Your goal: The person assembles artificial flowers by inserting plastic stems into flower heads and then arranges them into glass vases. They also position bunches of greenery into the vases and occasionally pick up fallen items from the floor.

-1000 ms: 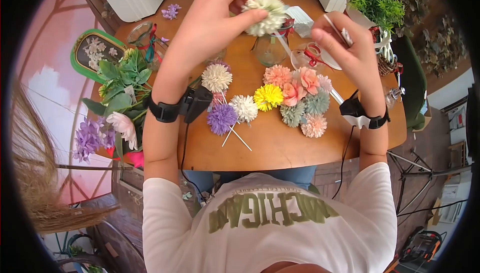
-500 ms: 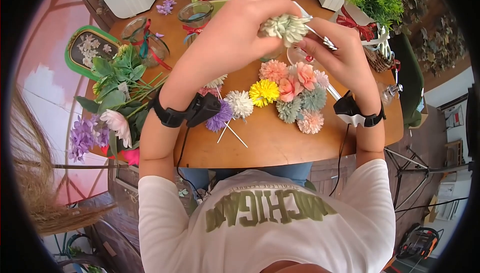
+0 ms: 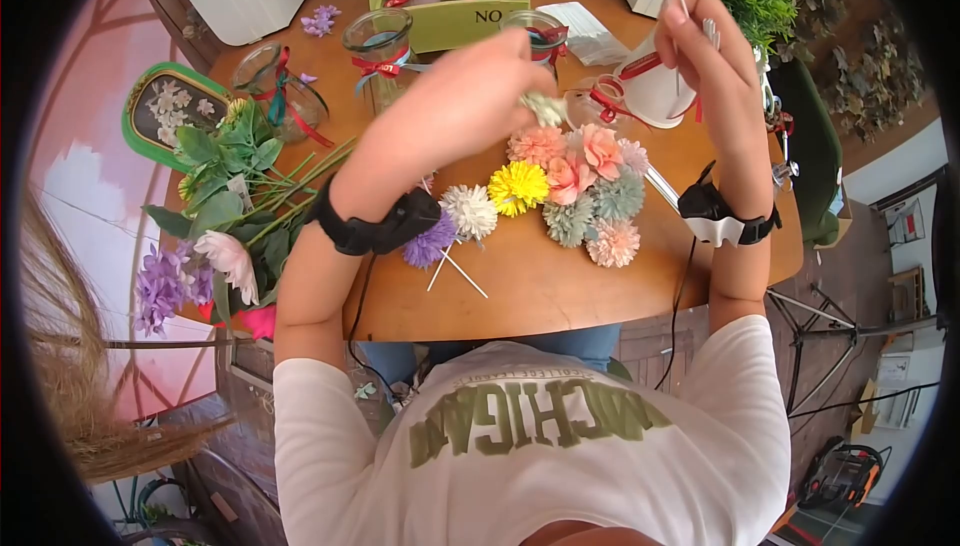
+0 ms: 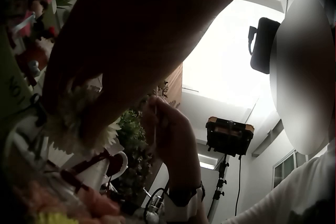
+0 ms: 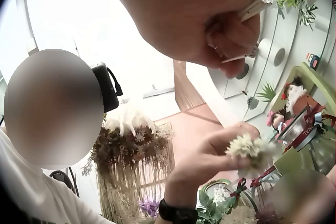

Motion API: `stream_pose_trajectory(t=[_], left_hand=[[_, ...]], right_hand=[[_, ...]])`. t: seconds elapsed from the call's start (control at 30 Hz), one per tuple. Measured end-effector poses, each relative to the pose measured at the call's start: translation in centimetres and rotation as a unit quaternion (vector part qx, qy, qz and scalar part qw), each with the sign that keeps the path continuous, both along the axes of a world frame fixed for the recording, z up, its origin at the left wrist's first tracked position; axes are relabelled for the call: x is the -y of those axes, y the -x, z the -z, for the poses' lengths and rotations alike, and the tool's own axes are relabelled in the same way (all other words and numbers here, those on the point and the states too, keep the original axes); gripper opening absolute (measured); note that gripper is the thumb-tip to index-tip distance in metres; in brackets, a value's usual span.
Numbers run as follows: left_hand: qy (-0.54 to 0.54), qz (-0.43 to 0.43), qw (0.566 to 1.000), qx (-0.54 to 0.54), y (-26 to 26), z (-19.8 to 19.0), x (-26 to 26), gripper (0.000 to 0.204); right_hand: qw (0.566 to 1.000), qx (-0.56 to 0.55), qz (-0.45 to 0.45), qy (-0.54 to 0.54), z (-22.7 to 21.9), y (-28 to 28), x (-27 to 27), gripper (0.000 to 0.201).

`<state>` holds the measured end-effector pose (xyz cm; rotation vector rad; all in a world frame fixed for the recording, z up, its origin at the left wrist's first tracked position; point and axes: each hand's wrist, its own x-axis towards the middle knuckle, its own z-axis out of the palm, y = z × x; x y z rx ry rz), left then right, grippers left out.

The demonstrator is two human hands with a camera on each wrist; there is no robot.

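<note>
My left hand (image 3: 480,91) pinches a pale green-white flower (image 3: 543,109) above the table's middle; its fingers are mostly hidden in the head view. The right wrist view shows this flower (image 5: 245,148) between the left hand's (image 5: 210,155) thumb and fingers. Raised at the right, my right hand (image 3: 712,46) pinches one thin white stick (image 3: 680,6) upright, with more white sticks (image 3: 711,33) held in the curled fingers. Below the hands lie peach flowers (image 3: 569,179), grey-green flowers (image 3: 618,196), a yellow flower (image 3: 519,188), a white flower (image 3: 469,211) and a purple flower (image 3: 430,242).
Ribboned glass jars (image 3: 378,41) stand behind the left forearm, beside a green box (image 3: 440,38). A white ribboned container (image 3: 655,91) lies near the right hand. Leafy stems (image 3: 215,196) and a green-framed picture (image 3: 175,116) are at the left; two crossed white sticks (image 3: 457,268) lie in front.
The hands were together at the flower half a second ago and are now apart. The left hand has moved down and left with the flower; the right has risen to the right with the sticks.
</note>
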<state>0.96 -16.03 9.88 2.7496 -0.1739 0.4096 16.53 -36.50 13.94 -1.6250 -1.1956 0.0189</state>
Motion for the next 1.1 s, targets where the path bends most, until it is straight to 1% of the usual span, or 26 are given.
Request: stream_pose_trajectory(t=[0.03,0.1,0.13,0.27,0.33,0.37,0.43,0.47,0.53,0.57,0.63,0.67,0.7,0.73,0.77,0.8,0.83,0.87,0.9,0.97,1.0,1.07,1.1], left_hand=[[0.001,0.002,1.000,0.000,-0.3,0.5,0.4,0.031],[0.033,0.059,0.998,-0.020,-0.9,1.8,1.1,0.040],[0.044,0.051,0.998,-0.004,-1.3,2.5,1.5,0.041],[0.034,0.022,0.999,-0.003,-2.3,3.9,1.9,0.035],[-0.025,0.033,0.999,0.007,-2.5,4.6,1.8,0.027],[-0.026,0.034,0.999,0.006,-2.6,4.9,1.8,0.027],[-0.048,0.069,0.989,-0.118,-2.4,4.8,1.8,0.023],[-0.048,0.070,0.989,-0.119,-2.3,4.5,1.6,0.023],[0.014,0.170,0.953,-0.249,-2.0,3.2,1.0,0.023],[0.014,0.170,0.953,-0.250,-1.8,2.7,0.5,0.023],[0.036,0.161,0.964,-0.207,-0.9,1.6,-0.6,0.028],[0.014,0.127,0.977,-0.172,-0.1,0.8,-1.0,0.030],[0.014,0.124,0.977,-0.175,0.6,0.4,-1.7,0.030],[-0.013,0.066,0.989,-0.131,1.3,0.2,-2.5,0.032],[-0.041,0.006,0.995,-0.086,1.8,0.0,-3.1,0.034],[-0.041,0.001,0.995,-0.088,2.1,-0.2,-3.8,0.034],[-0.070,-0.060,0.990,-0.110,2.2,-0.3,-4.6,0.039],[-0.098,-0.120,0.979,-0.131,2.2,-0.5,-5.2,0.043],[-0.098,-0.125,0.978,-0.132,2.2,-0.9,-5.3,0.043],[-0.072,-0.180,0.935,-0.298,1.9,-1.7,-5.0,0.051],[-0.071,-0.184,0.934,-0.297,2.0,-1.5,-5.0,0.051],[-0.070,-0.125,0.952,-0.270,2.0,-0.7,-5.0,0.040],[-0.069,-0.127,0.952,-0.268,1.9,-0.5,-4.9,0.040]], right_hand=[[1.000,0.000,0.002,0.001,0.1,-0.3,0.0,0.023],[0.999,0.013,0.019,-0.046,0.5,-0.8,-0.3,0.030],[0.997,0.018,0.027,-0.070,0.6,-1.0,-0.3,0.035],[0.997,0.016,0.013,-0.077,0.5,-0.9,-0.3,0.036],[0.998,0.025,0.026,-0.053,0.4,-0.6,-0.2,0.036],[0.998,0.024,0.028,-0.053,0.4,-0.6,-0.2,0.036],[0.998,0.020,0.035,-0.046,0.4,-0.6,-0.2,0.037],[0.998,0.019,0.036,-0.046,0.5,-0.7,-0.1,0.037],[0.998,0.020,0.023,-0.049,0.6,-1.1,-0.1,0.037],[0.998,0.019,0.023,-0.049,0.6,-1.2,-0.2,0.037],[0.995,0.057,0.009,-0.076,0.7,-1.3,-0.4,0.034],[0.996,0.054,0.007,-0.076,0.9,-1.6,-0.4,0.034],[0.995,0.046,-0.021,-0.091,0.9,-2.0,-0.5,0.033],[0.992,0.037,-0.049,-0.106,1.0,-2.1,-0.7,0.031],[0.992,0.034,-0.054,-0.107,0.9,-1.8,-0.5,0.031],[0.997,0.007,-0.017,-0.081,0.4,-0.8,-0.2,0.031],[0.998,-0.020,0.020,-0.056,0.2,-0.3,-0.2,0.030],[0.998,-0.008,0.025,-0.057,0.5,-0.5,-0.3,0.030],[0.998,-0.009,0.020,-0.058,0.5,-0.5,-0.4,0.030],[0.999,-0.001,0.027,-0.035,0.6,-0.4,-0.4,0.030],[0.999,0.000,0.023,-0.036,0.5,-0.2,-0.5,0.030],[0.999,0.029,0.003,-0.036,0.4,0.0,-0.5,0.031],[0.999,0.030,0.001,-0.036,0.4,0.1,-0.5,0.031]])
